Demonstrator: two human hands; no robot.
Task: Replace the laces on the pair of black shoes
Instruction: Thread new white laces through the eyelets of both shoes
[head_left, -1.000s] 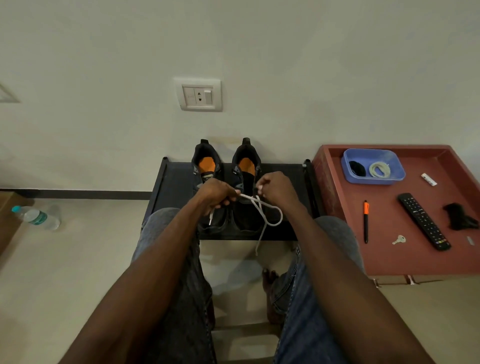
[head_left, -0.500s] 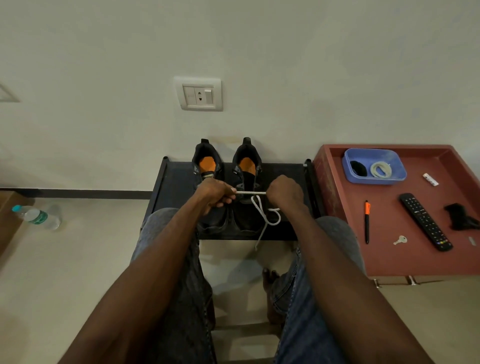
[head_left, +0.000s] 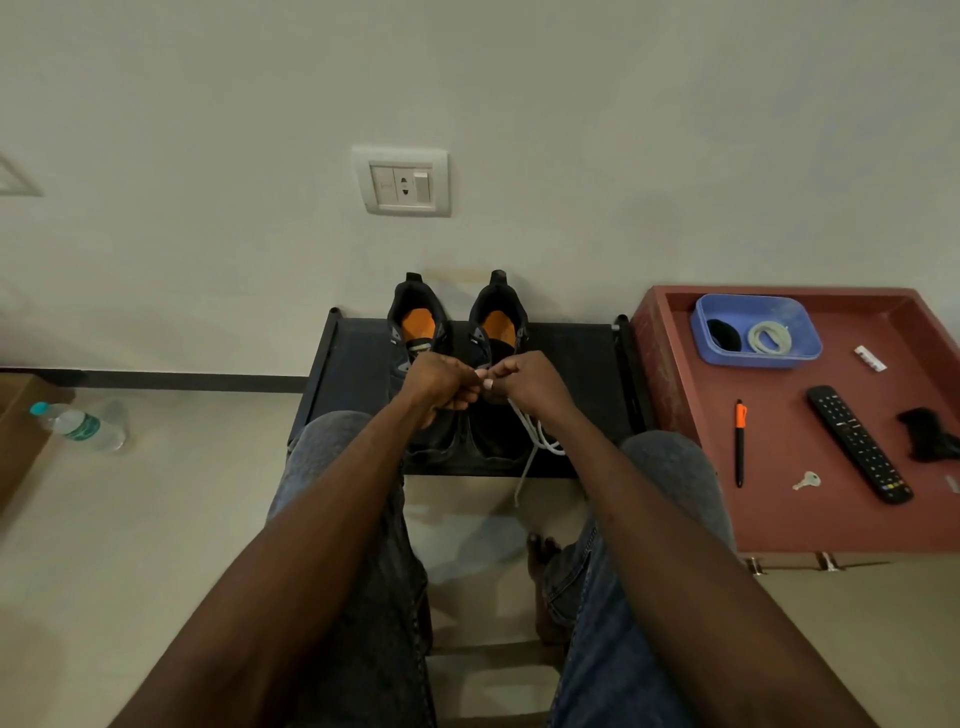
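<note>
Both hands pinch a white lace over the black shoes.
Left hand and right hand meet fingertip to fingertip, each gripping the white lace, which trails toward 5 o'clock off the right shoe; the left shoe sits beside it on the black rack.

The shoes look like matt black cloth, with bright orange insoles. The lace is white woven cord, soft and limp. The rack under them shows a dull black cloth-like top on black tubes. The tabletop is reddish brown and matt, faintly scuffed. On it the tub is blue plastic with a dusty, dulled inside; the remote is black plastic; the pen is black and orange plastic; the key is pale metal. The bottle is clear glossy plastic. The jeans are denim. The floor is smooth and slightly shiny.
</note>
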